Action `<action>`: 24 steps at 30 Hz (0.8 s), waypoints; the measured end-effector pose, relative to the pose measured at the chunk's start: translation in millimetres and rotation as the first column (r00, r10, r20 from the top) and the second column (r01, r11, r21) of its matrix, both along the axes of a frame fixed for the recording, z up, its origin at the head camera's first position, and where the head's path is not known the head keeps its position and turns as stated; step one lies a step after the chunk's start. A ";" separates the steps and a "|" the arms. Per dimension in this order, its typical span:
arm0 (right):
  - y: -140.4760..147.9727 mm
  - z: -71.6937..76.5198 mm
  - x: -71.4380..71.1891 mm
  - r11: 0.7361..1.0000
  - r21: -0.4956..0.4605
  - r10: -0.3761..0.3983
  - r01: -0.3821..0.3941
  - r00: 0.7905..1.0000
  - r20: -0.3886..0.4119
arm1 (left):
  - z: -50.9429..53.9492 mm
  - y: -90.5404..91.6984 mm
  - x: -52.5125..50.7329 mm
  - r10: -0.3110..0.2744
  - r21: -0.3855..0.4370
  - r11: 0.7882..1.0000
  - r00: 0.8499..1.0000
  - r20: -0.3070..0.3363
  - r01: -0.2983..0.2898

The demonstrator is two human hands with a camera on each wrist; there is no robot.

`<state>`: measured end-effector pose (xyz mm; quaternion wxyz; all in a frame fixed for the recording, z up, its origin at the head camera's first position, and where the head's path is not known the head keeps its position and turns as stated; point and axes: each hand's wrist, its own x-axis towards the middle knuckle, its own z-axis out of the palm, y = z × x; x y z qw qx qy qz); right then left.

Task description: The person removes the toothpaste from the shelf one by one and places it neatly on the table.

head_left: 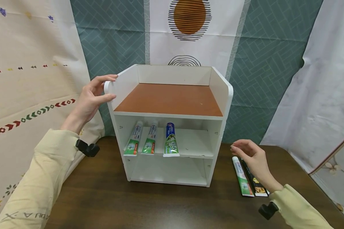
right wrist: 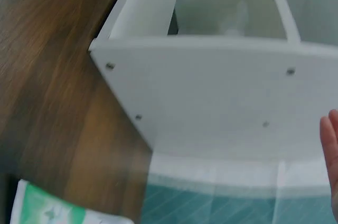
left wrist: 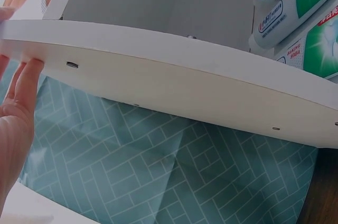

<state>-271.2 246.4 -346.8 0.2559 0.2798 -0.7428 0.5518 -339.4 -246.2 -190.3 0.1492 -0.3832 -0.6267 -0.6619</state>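
Observation:
My left hand [head_left: 89, 99] grips the left side panel of a white shelf unit [head_left: 167, 114], thumb on one side and fingers on the other, as the left wrist view shows with the hand [left wrist: 18, 105] at the panel [left wrist: 158, 81]. Three toothpaste tubes lie on the upper inner shelf: two green and white [head_left: 134, 140] [head_left: 150, 139], one blue and green [head_left: 170, 140]. My right hand [head_left: 253, 159], empty with fingers relaxed and bent, is just above a green-white tube [head_left: 242, 176] and a black tube [head_left: 258, 186] on the table; in the right wrist view its fingers [right wrist: 330, 142] show beside the unit.
The unit has a brown top board [head_left: 172, 98] with raised sides, and a lower compartment [head_left: 169, 170]. It stands on a dark wooden table [head_left: 160, 203]. Patterned cloths [head_left: 269, 73] hang behind and at both sides.

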 end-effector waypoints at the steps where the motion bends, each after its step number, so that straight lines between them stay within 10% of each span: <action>1: -1.4 -0.5 -1.0 1.000 -0.012 0.029 -0.029 0.999 -0.014 | 0.0 0.1 0.1 0.000 0.002 1.000 1.000 0.000 0.000; 9: -32.8 25.4 19.6 0.980 0.144 0.166 -0.137 0.961 -0.222 | 1.1 -0.1 -0.2 0.001 0.003 1.000 1.000 -0.001 -0.001; 17: -72.5 46.9 15.7 0.932 0.352 0.258 -0.084 0.836 -0.485 | 1.2 -1.7 -1.1 -0.006 0.012 1.000 1.000 -0.006 0.006; 24: -91.9 49.4 10.5 0.920 0.377 0.282 -0.110 0.854 -0.438 | -0.3 -0.1 -1.8 0.006 -0.001 1.000 1.000 -0.011 -0.006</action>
